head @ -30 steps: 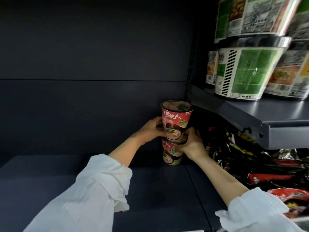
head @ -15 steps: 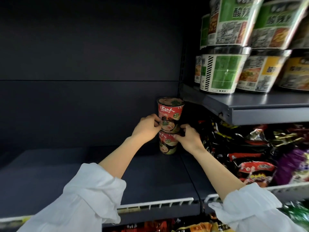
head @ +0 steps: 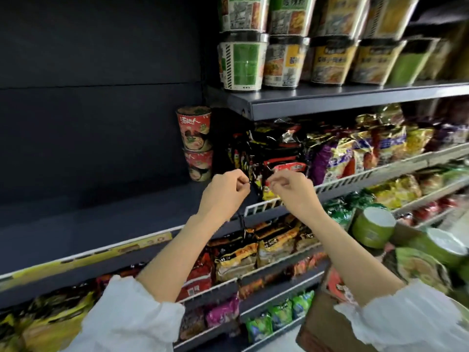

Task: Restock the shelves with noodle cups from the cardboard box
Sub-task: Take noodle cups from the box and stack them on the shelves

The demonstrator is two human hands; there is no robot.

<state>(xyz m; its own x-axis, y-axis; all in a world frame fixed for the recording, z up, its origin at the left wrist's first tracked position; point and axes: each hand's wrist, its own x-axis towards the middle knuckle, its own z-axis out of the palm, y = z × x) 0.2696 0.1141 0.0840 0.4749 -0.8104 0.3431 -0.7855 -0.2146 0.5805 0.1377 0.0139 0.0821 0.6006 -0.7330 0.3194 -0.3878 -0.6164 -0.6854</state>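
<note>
At shelf point(head: 76, 224) rear, 2 stacked red noodle cups point(head: 196, 143); left hand point(head: 223, 193) and right hand point(head: 291, 190) empty, fingers loosely curled.

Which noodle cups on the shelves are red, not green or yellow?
The two stacked red cups at the back of the otherwise bare dark shelf. The tubs on the upper shelf are green or yellow.

The cardboard box point(head: 319, 323) is cut off by the bottom edge, and the right arm hides part of it. The green cups point(head: 373, 226) beside the box are blurry. The top cups point(head: 243, 11) far above the box lose their lids at the top edge.
</note>
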